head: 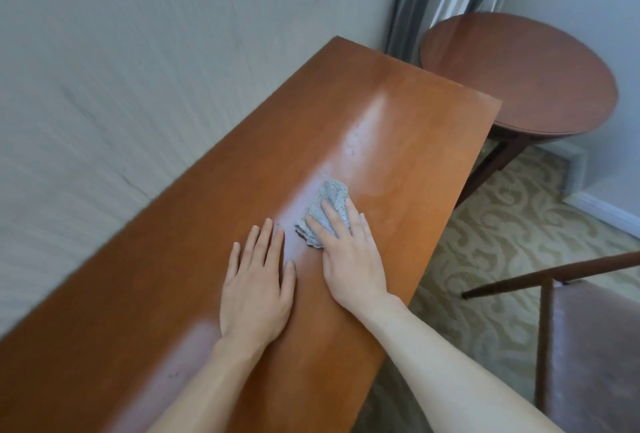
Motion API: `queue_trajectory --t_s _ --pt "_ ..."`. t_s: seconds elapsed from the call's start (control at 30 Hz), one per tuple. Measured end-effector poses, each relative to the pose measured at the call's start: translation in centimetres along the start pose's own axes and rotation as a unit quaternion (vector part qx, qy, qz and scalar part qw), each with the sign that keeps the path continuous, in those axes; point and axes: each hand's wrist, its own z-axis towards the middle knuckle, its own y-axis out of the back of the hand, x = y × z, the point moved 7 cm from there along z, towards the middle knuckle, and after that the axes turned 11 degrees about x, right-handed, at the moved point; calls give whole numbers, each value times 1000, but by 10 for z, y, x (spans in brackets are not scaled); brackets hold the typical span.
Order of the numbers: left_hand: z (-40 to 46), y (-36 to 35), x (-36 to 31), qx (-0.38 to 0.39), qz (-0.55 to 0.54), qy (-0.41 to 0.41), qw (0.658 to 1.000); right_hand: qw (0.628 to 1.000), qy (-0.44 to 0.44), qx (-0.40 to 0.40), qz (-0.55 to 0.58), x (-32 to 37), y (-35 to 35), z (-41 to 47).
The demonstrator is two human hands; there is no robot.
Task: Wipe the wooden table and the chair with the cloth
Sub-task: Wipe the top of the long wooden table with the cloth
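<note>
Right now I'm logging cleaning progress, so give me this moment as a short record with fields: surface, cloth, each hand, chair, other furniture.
surface: long wooden table against the wall, glossy, bare apart from hands and cloth
cloth: grey cloth, crumpled, lying on the tabletop mid-width
right hand: flat, fingers pressing on the cloth
left hand: flat on bare wood beside the cloth, not touching it
chair: at the right edge, partly in view, untouched
other furniture: round side table beyond the far end
</note>
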Motion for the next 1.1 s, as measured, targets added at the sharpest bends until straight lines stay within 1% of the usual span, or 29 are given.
queue_trajectory --t_s 0.03,0.07,0.17,0.2,0.23,0.3,0.37,0.43,0.47,0.53,0.6,0.67,0.7,0.73,0.77,0.83,0.93,1.0,1.07,1.1 --pt "0 0 0 2 -1 0 1000 1000 -6 4 0 -10 4 7" --pt "0 0 0 6 -1 0 1000 999 -33 1 5 -25 10 15" --pt "1 -1 -1 5 0 3 1000 985 -169 -8 34 -67 27 35" --pt "1 -3 1 9 0 4 1000 982 -183 -1 40 -64 24 43" --pt "1 -2 -1 7 1 4 1000 986 -163 0 40 -52 24 50" --pt "1 -1 0 3 4 6 1000 997 -52 14 48 -5 14 57" --pt "2 -2 0 0 8 4 1000 997 51 31 45 33 2 57" --pt "3 -3 2 -4 8 4 1000 995 89 31 30 41 -3 58" --pt "3 -3 2 -5 9 5 1000 996 83 31 20 34 -3 62" --pt "2 -3 2 -6 6 5 1000 1000 14 23 -9 1 3 72" --pt "2 -3 1 -5 0 5 1000 994 -111 -8 -21 -50 19 78" --pt "2 -5 1 2 -2 6 1000 973 -226 -32 15 -100 35 72" --pt "2 -5 1 3 -2 7 1000 966 -253 -36 29 -115 39 69" --pt "2 -5 1 2 -3 7 1000 964 -261 -38 33 -120 39 66" --pt "2 -5 1 2 -4 7 1000 965 -258 -39 31 -119 39 64" --pt "2 -5 1 0 -4 7 1000 973 -222 -45 37 -97 35 60" --pt "3 -4 1 0 -3 8 1000 994 -102 -15 23 -36 19 52" --pt "3 -3 0 -1 0 7 1000 1000 -21 -1 11 2 7 39" --pt "1 -2 2 2 3 7 1000 999 24 1 22 18 0 24" --pt "1 -1 2 3 2 7 1000 1000 25 3 18 15 -1 19"
